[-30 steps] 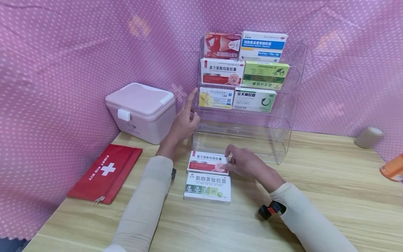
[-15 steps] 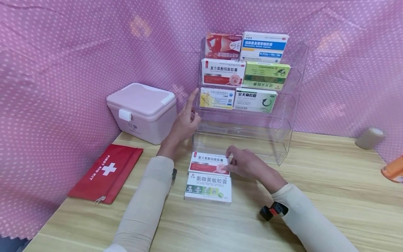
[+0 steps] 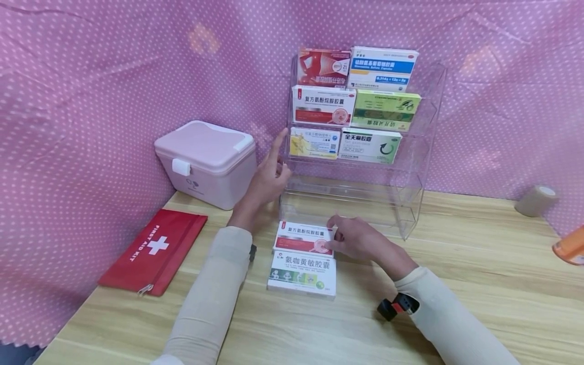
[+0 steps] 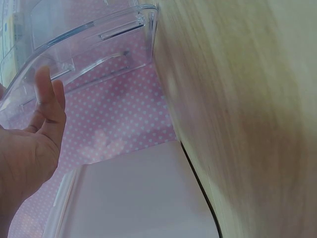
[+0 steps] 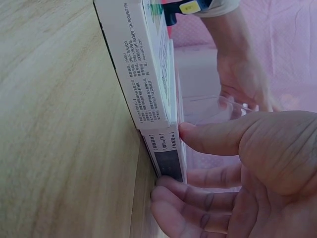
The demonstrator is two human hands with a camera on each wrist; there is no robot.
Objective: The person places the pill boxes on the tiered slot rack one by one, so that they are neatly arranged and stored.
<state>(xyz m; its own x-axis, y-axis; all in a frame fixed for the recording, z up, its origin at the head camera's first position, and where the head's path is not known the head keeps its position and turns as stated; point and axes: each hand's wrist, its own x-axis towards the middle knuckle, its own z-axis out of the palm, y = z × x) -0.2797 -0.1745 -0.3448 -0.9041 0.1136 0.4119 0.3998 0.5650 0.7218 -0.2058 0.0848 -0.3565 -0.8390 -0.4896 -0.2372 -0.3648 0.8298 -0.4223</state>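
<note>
My left hand (image 3: 269, 177) is at the left side of a clear acrylic display rack (image 3: 347, 188), index finger extended up along its edge. In the left wrist view, its fingers (image 4: 45, 91) overlap the rack's side panel. My right hand (image 3: 360, 238) pinches the right end of a red-and-white medicine box (image 3: 298, 243) lying at the rack's front. The right wrist view shows the thumb (image 5: 208, 138) on the box's printed face and the other fingers around its edge. Directly nearer lies a white-and-green medicine box (image 3: 301, 274), its end panel (image 5: 131, 64) large in the right wrist view.
Several medicine boxes, including a green one (image 3: 385, 110), fill the rack's three upper tiers. Left of it stand a pink lidded case (image 3: 210, 167) and a flat red first aid pouch (image 3: 152, 253). A tan bandage roll (image 3: 535, 201) and an orange object (image 3: 570, 246) sit far right.
My right index finger has dipped slightly at the red-and-white box's far corner. The left hand stays at the rack's side.
</note>
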